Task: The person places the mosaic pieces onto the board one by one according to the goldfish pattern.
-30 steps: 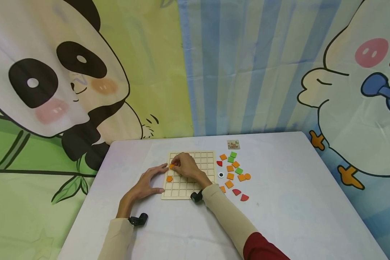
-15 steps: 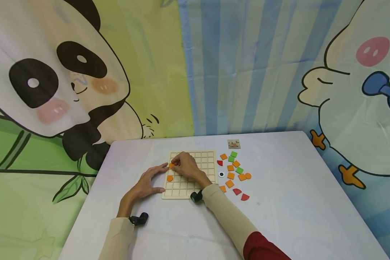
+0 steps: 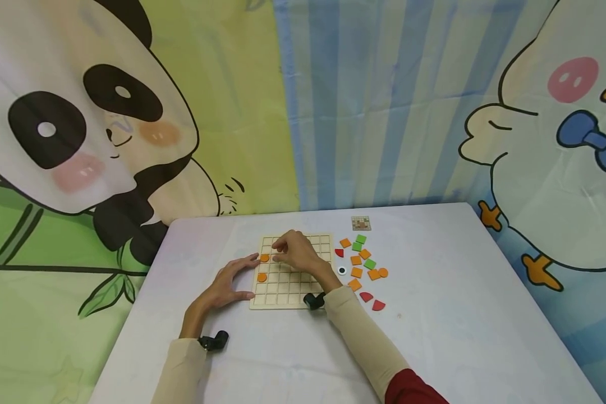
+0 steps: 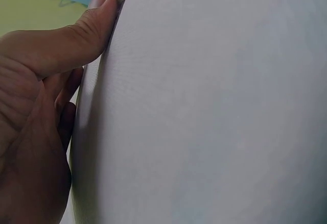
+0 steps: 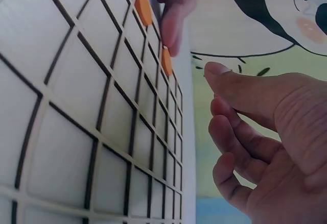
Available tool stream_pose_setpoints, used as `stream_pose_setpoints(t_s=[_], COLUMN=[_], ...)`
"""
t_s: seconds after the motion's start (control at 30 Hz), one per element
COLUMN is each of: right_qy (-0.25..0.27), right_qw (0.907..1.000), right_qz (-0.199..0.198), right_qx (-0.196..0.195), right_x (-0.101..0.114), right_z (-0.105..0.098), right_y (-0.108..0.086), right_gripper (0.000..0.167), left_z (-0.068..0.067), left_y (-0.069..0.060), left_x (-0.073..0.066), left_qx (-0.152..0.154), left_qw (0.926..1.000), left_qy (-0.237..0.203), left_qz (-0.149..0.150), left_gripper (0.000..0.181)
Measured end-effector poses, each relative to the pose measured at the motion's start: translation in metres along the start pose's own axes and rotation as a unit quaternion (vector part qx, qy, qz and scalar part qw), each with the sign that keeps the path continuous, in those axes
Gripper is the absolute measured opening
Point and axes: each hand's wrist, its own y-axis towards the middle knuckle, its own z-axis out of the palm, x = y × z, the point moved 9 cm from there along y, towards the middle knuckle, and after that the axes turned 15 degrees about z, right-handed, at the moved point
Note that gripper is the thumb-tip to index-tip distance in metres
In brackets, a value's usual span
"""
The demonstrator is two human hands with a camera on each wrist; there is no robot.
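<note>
at lower centre of the frame, my left hand (image 3: 227, 283) spreads at the left edge of the grid board (image 3: 283, 294); my right hand (image 3: 299, 252), thumb parted from curled fingers, hovers right of the board's upper orange disc (image 3: 265, 258).

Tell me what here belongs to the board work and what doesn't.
Belongs:
grid board
two orange pieces on it
left hand, at its edge
right hand, above it
probably the loose coloured pieces beside it
possibly the small picture card

Doesn't:
printed backdrop
wrist cameras
</note>
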Motion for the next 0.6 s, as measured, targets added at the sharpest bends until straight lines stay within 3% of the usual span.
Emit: stream_pose_setpoints(t_s=[0.37, 0.6], right_qy=[0.038, 0.042], right_qw=[0.9991, 0.9987], right_qz=[-0.019, -0.023], right_qx=[0.004, 0.015], right_x=[-0.010, -0.025], right_z=[-0.031, -0.056], right_y=[-0.021, -0.029], right_gripper=[0.027, 0.027], left_z=[0.002, 0.000], left_y=[-0.003, -0.001], left_x=[0.005, 0.001], left_qx=[0.004, -0.006], left_qw=[0.9999, 1.0000], left_qy=[0.001, -0.004], left_qz=[-0.015, 0.002], left_gripper=[0.087, 0.087])
